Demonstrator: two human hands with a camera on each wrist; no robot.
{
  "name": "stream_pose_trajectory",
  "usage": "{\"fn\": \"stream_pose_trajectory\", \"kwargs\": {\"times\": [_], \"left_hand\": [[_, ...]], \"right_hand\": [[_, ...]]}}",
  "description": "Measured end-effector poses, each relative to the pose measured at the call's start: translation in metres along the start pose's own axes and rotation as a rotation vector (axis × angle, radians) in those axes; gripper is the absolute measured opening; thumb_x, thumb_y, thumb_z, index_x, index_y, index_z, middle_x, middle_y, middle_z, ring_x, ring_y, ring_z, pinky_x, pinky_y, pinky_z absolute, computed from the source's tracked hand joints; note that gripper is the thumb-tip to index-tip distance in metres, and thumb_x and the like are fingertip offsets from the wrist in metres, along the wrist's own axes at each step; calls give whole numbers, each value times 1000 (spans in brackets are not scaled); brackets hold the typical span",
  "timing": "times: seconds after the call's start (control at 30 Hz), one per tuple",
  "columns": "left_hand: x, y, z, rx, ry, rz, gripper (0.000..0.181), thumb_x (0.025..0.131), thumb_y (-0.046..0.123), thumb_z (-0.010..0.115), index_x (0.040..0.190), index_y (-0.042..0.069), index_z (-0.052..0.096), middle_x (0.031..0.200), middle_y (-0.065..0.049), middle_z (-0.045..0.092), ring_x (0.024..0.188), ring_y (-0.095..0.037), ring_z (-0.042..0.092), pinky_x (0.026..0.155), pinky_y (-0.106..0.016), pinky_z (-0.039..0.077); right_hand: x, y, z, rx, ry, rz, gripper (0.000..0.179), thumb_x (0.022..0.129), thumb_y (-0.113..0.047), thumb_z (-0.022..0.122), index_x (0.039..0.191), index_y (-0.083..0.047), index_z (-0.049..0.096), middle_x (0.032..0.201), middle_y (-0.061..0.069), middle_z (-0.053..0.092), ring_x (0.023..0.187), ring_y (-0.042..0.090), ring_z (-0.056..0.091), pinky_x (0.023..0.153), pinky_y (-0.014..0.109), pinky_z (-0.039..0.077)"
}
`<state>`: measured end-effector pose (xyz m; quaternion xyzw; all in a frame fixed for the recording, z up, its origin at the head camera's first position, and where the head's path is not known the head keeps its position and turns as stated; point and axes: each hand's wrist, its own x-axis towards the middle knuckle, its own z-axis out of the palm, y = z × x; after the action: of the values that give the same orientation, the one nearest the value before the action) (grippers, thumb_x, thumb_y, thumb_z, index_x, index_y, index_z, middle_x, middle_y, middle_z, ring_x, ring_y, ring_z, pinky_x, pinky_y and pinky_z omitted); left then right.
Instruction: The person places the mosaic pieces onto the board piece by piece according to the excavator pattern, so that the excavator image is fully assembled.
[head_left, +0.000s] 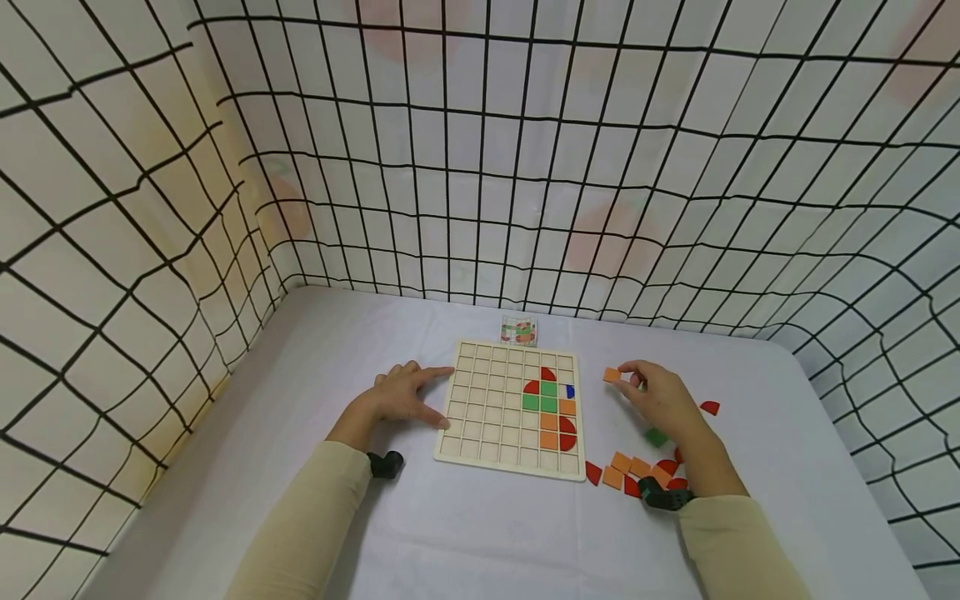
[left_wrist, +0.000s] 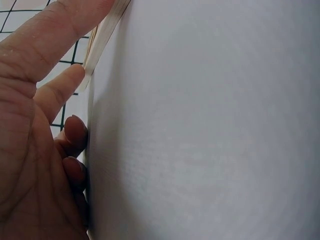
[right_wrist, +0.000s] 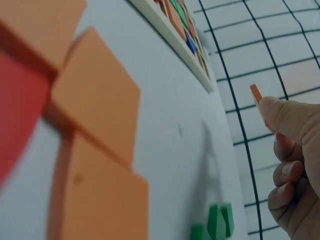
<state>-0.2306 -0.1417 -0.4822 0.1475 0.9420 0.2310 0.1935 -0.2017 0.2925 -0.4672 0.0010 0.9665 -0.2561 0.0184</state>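
Between thumb and index finger my right hand (head_left: 660, 400) pinches an orange square tile (head_left: 612, 375), raised to the right of the board. In the right wrist view the same tile (right_wrist: 256, 93) shows edge-on at the fingertips. My left hand (head_left: 401, 393) has its thumb and index finger spread, their tips at the left edge of the pale gridded board (head_left: 480, 400). Its other fingers are bent, as the left wrist view shows. Set in the board's right part are green squares (head_left: 548, 404), orange squares (head_left: 550, 440), red curved pieces (head_left: 567, 433) and a small blue piece (head_left: 570, 391).
Loose orange tiles (head_left: 621, 462) and red pieces (head_left: 593, 473) lie by the board's lower right corner, with green tiles (head_left: 656, 437) beneath the right forearm. A small patterned card (head_left: 519, 330) sits behind the board. Black netting (head_left: 480, 167) over white cloth surrounds the table.
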Motion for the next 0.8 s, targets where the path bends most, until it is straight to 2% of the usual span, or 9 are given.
{"fn": "stream_pose_trajectory", "kwargs": {"times": [0.2, 0.47, 0.8], "left_hand": [[1, -1, 1, 7, -2, -2, 99, 68, 61, 87, 154, 43, 43, 119, 0, 53, 98, -18, 42, 83, -37, 29], [1, 0, 1, 7, 3, -12, 98, 67, 60, 88, 154, 43, 43, 119, 0, 53, 99, -18, 42, 84, -38, 30], [1, 0, 1, 6, 1, -12, 98, 67, 59, 88, 153, 43, 43, 121, -1, 52, 99, -18, 42, 84, -38, 30]], "right_hand": [[4, -18, 10, -22, -9, -37, 39, 98, -28, 69, 130, -7, 63, 91, 7, 54, 85, 23, 50, 67, 32, 41], [15, -40, 26, 17, -61, -50, 39, 98, -29, 70, 130, -8, 64, 91, 6, 55, 86, 21, 51, 69, 32, 41], [30, -60, 48, 7, -90, -146, 37, 99, -36, 67, 124, -9, 67, 87, 1, 58, 84, 19, 53, 74, 34, 42]]}}
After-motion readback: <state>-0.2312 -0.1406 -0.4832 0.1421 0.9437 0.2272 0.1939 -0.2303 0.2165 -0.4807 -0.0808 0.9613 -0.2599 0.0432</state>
